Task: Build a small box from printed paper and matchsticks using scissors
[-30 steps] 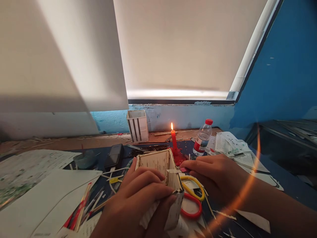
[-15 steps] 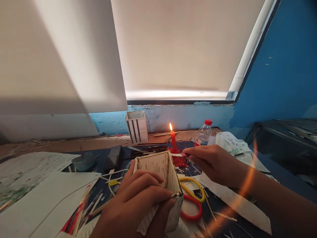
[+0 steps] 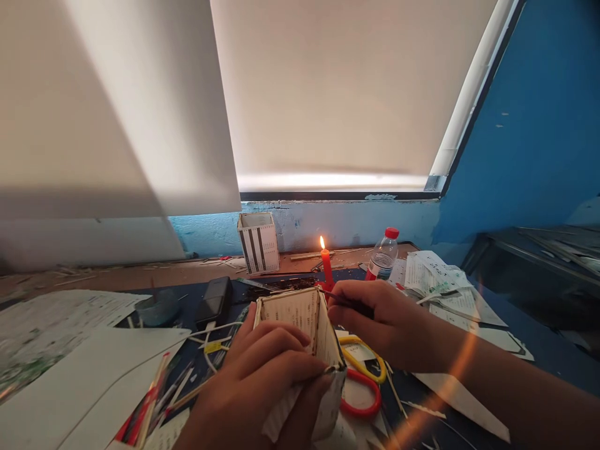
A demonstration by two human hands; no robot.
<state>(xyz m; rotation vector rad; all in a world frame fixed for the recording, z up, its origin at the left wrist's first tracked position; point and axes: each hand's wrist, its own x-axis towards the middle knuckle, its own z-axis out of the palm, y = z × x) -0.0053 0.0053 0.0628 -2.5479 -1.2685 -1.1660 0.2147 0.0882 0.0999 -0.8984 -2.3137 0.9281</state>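
My left hand [image 3: 267, 381] is wrapped round an open-topped paper box [image 3: 293, 312] with printed text on its inner walls. The box's base is hidden by my fingers. In my right hand [image 3: 384, 315] is a slim dark tool [image 3: 342, 300], its tip at the box's far right corner; its exact kind I cannot make out. Just behind that corner a lit red candle [image 3: 327, 265] stands upright, its foot mostly hidden. Scissors with yellow and red handles [image 3: 360, 409] lie right of the box, partly covered.
A second paper box [image 3: 260, 247] stands at the back by the wall. A red-capped bottle [image 3: 383, 256] is right of the candle. A black device [image 3: 214, 303] with a white cable, a small cup [image 3: 158, 307], thin sticks [image 3: 152, 400] and papers [image 3: 443, 278] are strewn about.
My right hand has moved left, closer to the box, and the dark tool now reaches its far corner. A pale strip under my right forearm has shifted. My left hand stays on the box.
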